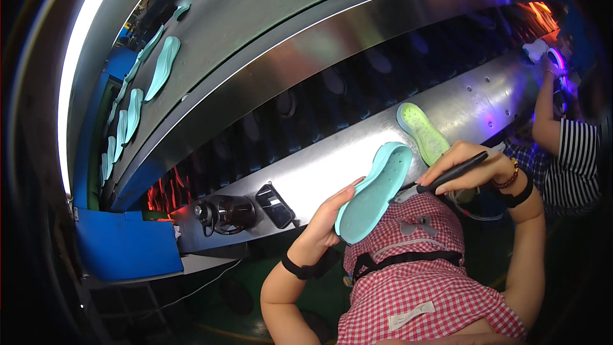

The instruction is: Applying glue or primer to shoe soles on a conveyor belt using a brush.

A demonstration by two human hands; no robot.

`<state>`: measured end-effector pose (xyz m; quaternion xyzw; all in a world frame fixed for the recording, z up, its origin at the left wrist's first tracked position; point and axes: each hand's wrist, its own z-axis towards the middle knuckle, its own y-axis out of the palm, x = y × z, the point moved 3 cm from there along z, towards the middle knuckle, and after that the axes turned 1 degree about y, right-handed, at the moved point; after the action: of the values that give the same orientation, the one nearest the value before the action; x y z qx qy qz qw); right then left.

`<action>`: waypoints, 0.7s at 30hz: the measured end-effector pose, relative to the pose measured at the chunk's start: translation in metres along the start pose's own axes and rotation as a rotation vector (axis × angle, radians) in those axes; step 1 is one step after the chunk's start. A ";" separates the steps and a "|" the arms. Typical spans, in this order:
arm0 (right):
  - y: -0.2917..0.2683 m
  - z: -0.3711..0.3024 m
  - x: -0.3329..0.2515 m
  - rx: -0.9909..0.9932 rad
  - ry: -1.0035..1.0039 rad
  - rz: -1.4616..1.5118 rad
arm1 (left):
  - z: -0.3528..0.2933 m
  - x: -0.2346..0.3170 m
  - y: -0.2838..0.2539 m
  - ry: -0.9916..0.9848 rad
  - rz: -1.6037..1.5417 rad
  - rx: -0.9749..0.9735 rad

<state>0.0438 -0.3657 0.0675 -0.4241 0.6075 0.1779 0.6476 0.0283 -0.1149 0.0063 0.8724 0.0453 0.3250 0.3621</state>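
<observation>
Left hand (327, 218) is wrapped round a teal sole (370, 198), right hand (468, 153) round a black-handled tool (461, 169); dark jug (237, 213), contents unclear.

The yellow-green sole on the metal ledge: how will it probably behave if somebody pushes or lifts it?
The yellow-green sole is probably light: the left hand alone seems to support a similar teal sole. It may slide when pushed, since the metal ledge looks smooth. Rolling seems unlikely, given its long, flattish shape.
</observation>
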 end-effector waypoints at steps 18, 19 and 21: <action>0.058 0.045 0.075 0.524 0.040 0.600 | 0.040 -0.025 -0.011 0.217 -0.341 -0.040; 0.059 0.045 0.077 0.555 0.020 0.617 | 0.041 -0.027 -0.015 0.216 -0.385 -0.040; 0.050 0.046 0.084 0.715 -0.039 0.534 | 0.041 -0.030 -0.017 0.207 -0.426 -0.046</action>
<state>0.0523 -0.3257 -0.0327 0.0016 0.7068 0.1258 0.6962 0.0321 -0.1369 -0.0428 0.7968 0.2579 0.3298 0.4357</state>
